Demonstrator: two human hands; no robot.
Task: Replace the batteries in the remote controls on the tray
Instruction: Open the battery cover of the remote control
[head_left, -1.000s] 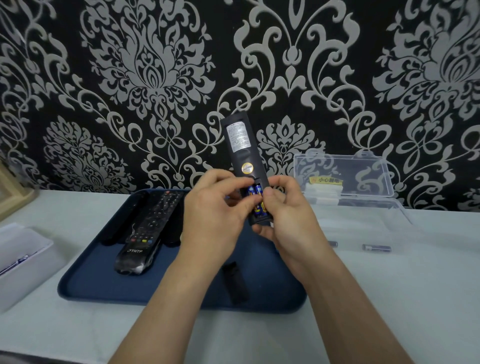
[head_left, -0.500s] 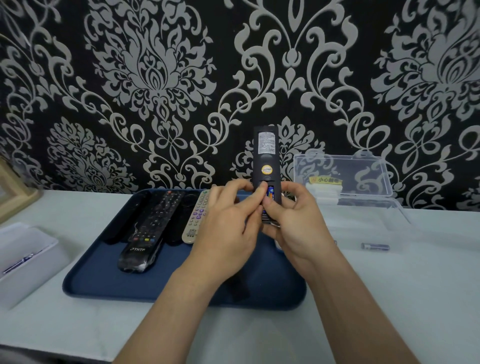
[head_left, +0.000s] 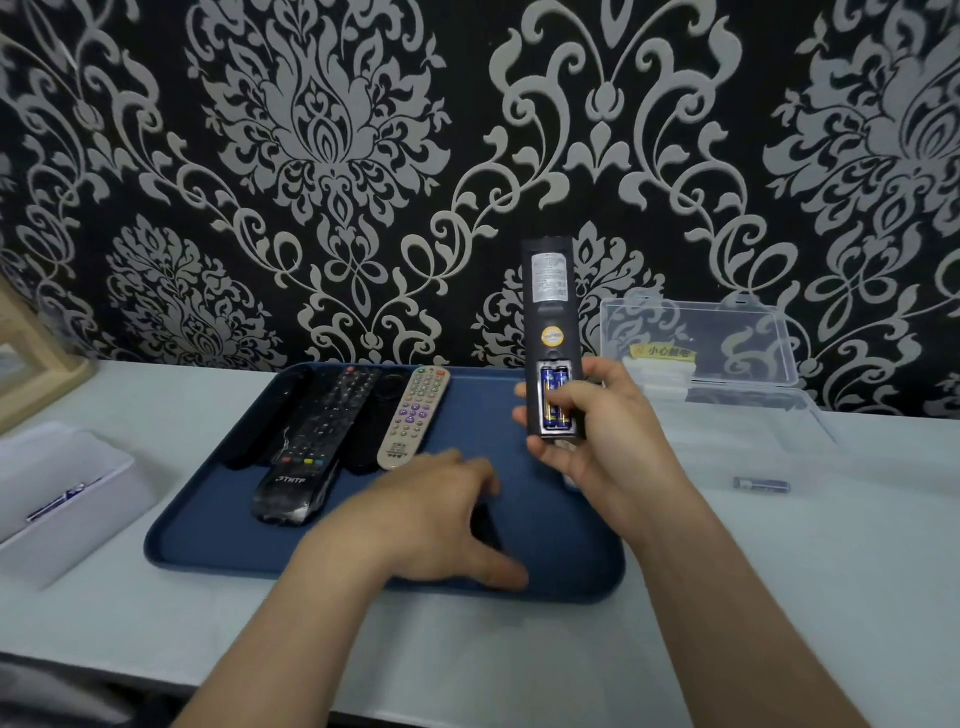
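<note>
Right hand (head_left: 608, 436): wrapped round the black remote (head_left: 550, 306), upright above the tray (head_left: 208, 551).
Batteries (head_left: 555, 384): two blue cells in its open bay, thumb across them.
Left hand (head_left: 436, 514): fingers loosely spread over the dark cover (head_left: 485, 522) on the tray, gripping nothing.
Risk: bay uncovered; tilting could spill a cell, I reckon.

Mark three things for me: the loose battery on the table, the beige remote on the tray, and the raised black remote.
loose battery (head_left: 761, 485), head view, middle of its barrel.
beige remote (head_left: 415, 415), head view, centre of its button face.
raised black remote (head_left: 549, 314), head view, middle of its back.
</note>
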